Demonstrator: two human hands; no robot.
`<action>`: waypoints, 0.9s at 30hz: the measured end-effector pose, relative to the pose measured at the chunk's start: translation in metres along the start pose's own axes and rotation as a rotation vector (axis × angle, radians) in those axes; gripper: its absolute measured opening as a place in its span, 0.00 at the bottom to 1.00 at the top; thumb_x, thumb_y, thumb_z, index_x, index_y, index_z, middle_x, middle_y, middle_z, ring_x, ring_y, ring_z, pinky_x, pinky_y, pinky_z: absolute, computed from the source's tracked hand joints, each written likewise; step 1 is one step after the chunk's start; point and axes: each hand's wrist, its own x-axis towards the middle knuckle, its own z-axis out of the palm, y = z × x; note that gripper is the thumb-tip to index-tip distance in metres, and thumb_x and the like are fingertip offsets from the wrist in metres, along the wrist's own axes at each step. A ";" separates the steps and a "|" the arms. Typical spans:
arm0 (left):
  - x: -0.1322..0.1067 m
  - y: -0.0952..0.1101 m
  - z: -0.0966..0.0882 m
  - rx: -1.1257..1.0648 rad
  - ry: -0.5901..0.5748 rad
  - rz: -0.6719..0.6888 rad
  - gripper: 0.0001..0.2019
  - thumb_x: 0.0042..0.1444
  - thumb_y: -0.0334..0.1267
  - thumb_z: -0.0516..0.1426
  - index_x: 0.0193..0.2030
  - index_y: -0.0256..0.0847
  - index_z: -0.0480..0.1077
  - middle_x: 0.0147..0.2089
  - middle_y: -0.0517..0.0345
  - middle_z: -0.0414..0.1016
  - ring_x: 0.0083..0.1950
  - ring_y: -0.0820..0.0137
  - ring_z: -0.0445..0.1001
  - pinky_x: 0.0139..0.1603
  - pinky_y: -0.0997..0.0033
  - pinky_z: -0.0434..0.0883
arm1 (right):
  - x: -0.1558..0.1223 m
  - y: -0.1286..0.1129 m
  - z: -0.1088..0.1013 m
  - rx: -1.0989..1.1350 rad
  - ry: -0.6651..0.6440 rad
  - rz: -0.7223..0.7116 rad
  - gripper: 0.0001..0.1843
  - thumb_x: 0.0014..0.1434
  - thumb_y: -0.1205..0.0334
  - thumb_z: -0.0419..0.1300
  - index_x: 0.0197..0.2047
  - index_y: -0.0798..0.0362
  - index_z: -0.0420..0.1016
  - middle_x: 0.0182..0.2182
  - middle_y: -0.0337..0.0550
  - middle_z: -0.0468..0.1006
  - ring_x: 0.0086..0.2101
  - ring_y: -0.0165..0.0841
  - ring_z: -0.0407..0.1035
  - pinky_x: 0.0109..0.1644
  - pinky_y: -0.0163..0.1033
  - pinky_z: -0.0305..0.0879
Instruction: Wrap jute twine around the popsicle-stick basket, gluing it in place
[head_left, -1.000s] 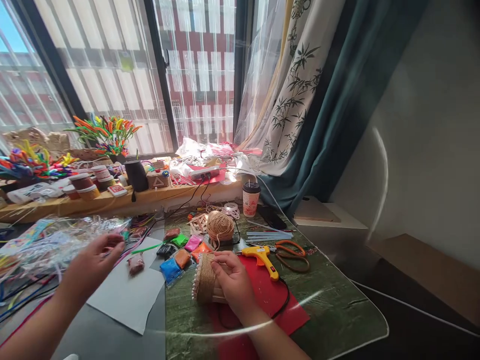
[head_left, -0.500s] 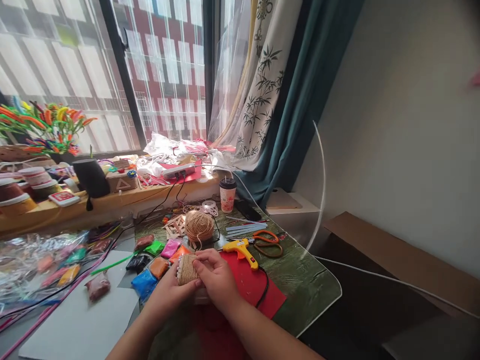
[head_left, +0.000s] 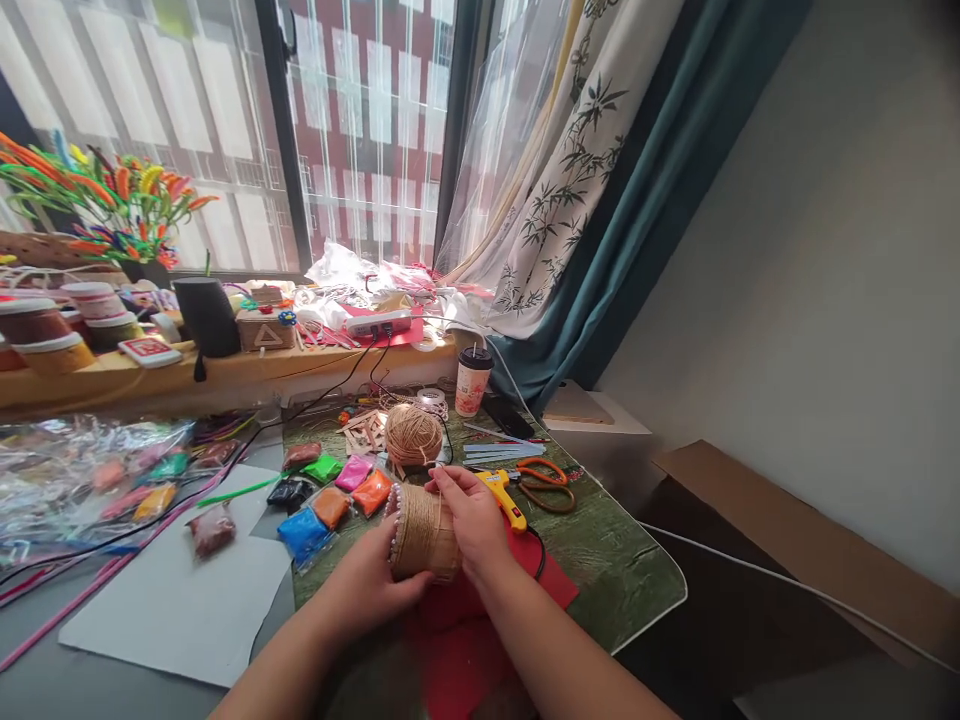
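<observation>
My left hand is closed around the lower left side of a small round container. Jute twine is wound over part of its wall, with bare wood-coloured strips showing on the right and a row of pearl-like beads along the left rim. The container lies tilted on its side above the table. My right hand is by its upper right, thumb and fingers pinched on the twine near the ball of twine. A yellow glue gun lies just behind my right hand, on red paper.
Several clay packets lie left of the container. Orange-handled scissors, pale glue sticks and a paper cup stand or lie behind. White board and plastic bags cover the left side. Black cords cross the table.
The container has turned on its side and come nearer, showing more of its wall and bare strips. My right hand has shifted right and up to its edge. The view has swung slightly left.
</observation>
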 end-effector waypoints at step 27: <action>-0.004 0.017 0.003 0.172 -0.101 0.067 0.12 0.47 0.38 0.64 0.40 0.43 0.81 0.39 0.52 0.86 0.39 0.57 0.80 0.43 0.65 0.77 | 0.003 -0.010 -0.004 0.101 -0.069 0.134 0.20 0.36 0.49 0.79 0.26 0.53 0.81 0.28 0.42 0.82 0.31 0.35 0.73 0.41 0.41 0.69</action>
